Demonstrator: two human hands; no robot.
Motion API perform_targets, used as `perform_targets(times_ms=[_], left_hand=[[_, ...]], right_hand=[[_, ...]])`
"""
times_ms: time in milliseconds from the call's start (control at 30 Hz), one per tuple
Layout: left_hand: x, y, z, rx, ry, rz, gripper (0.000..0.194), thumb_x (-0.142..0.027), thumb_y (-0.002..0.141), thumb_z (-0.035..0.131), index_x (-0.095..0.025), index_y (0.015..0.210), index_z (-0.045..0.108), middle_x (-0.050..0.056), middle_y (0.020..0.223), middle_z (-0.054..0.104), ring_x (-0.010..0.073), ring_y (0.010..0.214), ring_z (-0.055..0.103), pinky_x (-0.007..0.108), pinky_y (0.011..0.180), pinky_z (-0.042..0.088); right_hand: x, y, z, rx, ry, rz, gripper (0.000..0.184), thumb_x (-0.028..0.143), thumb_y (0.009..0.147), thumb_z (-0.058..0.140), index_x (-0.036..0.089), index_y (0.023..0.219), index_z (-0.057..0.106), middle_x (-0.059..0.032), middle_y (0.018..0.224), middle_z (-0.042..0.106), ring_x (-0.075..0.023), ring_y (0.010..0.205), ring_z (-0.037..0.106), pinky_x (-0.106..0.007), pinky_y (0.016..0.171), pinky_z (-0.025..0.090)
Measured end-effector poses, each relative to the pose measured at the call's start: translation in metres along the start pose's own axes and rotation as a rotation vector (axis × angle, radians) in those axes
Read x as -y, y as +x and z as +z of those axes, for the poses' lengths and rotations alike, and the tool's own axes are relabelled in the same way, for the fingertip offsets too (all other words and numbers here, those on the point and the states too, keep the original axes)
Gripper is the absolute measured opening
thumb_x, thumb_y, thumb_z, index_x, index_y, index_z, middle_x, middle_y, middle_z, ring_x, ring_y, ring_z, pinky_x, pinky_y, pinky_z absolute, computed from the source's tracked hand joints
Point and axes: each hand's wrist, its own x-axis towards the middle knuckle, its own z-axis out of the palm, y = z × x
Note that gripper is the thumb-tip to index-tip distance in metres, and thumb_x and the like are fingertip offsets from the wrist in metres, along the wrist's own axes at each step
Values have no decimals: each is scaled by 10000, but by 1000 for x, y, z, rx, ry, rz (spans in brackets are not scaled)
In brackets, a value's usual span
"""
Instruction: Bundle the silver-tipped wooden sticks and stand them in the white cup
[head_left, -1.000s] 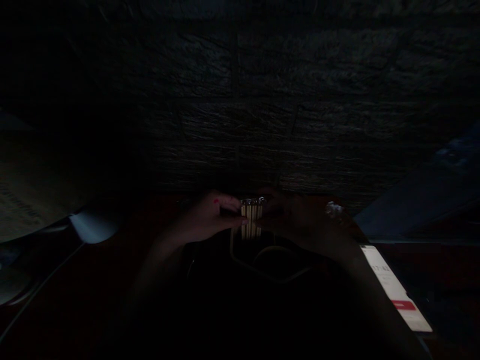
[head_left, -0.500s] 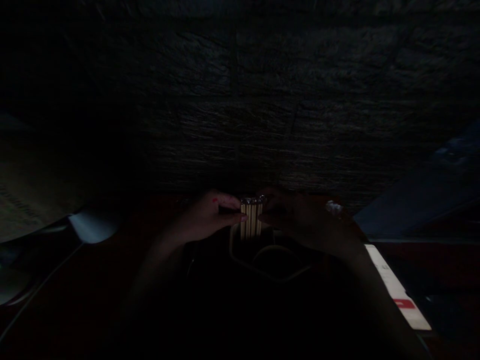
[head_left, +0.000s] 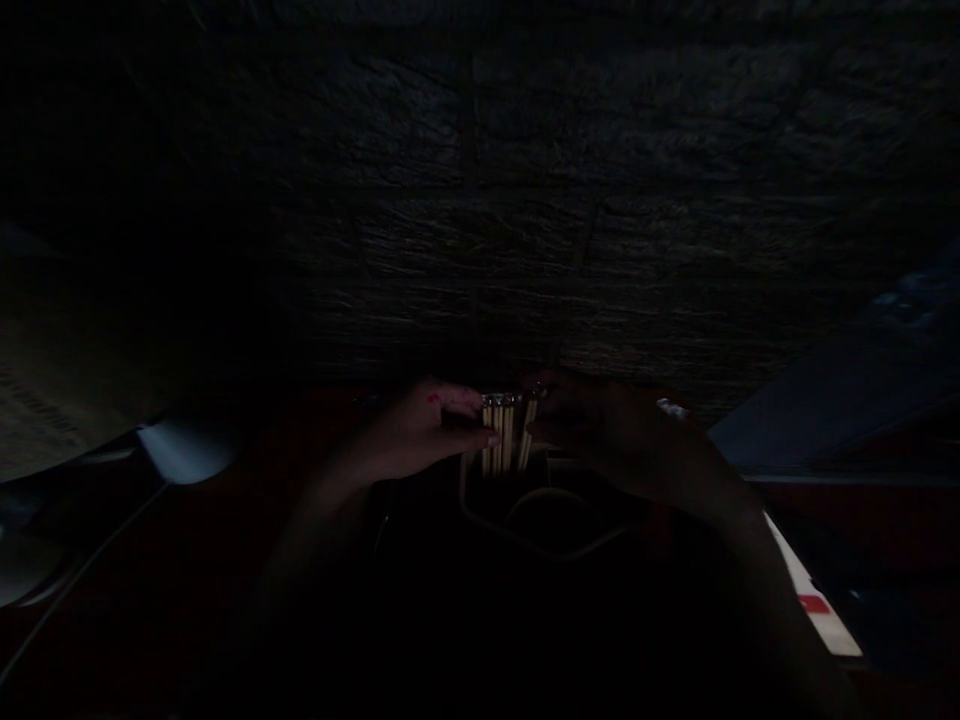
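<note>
In the dim light, several slim yellowish sticks (head_left: 497, 440) with shiny upper ends stand side by side in a dark, angular-rimmed container (head_left: 525, 542); I cannot make out their exact kind. My left hand (head_left: 424, 430) is closed on the left side of the bundle, thumb in front and fingers behind. One or two similar sticks (head_left: 528, 432) lean slightly at the right, apart from the rest by a narrow dark gap. My right hand (head_left: 592, 425), in deep shadow, pinches these at their upper part. The sticks' lower ends disappear inside the container.
A dark stone-textured wall (head_left: 465, 230) rises just behind the hands. A pale conical object (head_left: 191, 455) and a thin cable (head_left: 90, 562) are at the left. A small shiny item (head_left: 671, 408) lies right of my right hand, near a white-and-red box (head_left: 832, 630).
My right hand has shifted a little to the right with a stick or two, opening a gap in the bundle. My left hand stays nearly in place.
</note>
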Motion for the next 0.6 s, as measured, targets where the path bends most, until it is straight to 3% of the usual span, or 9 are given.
perform_targets(times_ms=[133, 400, 600], left_hand=[[-3, 1, 3, -40, -25, -19, 390, -280, 754, 714, -152, 1117, 653, 63, 1054, 727, 201, 978, 676, 293, 839, 529], [-3, 5, 10, -41, -73, 58, 326, -252, 774, 698, -140, 1078, 665, 69, 1081, 721, 209, 1031, 659, 299, 880, 517], [1, 6, 12, -51, -37, 65, 285, -245, 791, 674, -151, 1060, 678, 49, 1025, 733, 196, 972, 672, 290, 832, 521]], right_hand=[[-1, -2, -2, -4, -39, 5, 309, 243, 858, 595, 230, 1166, 614, -26, 1013, 738, -185, 867, 696, -252, 694, 494], [12, -2, -5, 46, -85, -2, 287, 171, 844, 591, 242, 1119, 632, -4, 971, 745, -162, 852, 691, -244, 712, 481], [4, -1, -2, 69, -61, -10, 283, 198, 852, 583, 230, 1130, 620, -11, 935, 744, -176, 838, 694, -265, 698, 489]])
